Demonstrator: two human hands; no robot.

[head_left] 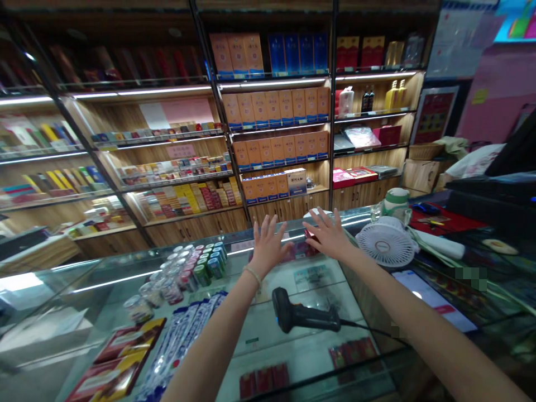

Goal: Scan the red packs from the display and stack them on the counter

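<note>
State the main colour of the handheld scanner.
The scanner is mostly black; the head view shows it best.

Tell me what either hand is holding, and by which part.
Nothing is held: the left hand and right hand are both open with fingers spread, and the barcode scanner lies on the glass counter, gripped by neither.

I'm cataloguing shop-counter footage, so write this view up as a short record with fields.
Left hand: left hand empty, fingers spread, bracelet at the wrist
Right hand: right hand empty, fingers spread
Nearer side of hands: black handheld scanner, its cable running right
Left on counter: small cans in rows, blue-and-white packets, brown-and-yellow packs
Right on counter: white fan, lit screen device
Background: shelves with orange boxes
Unclear: whether either hand touches the glass
</note>
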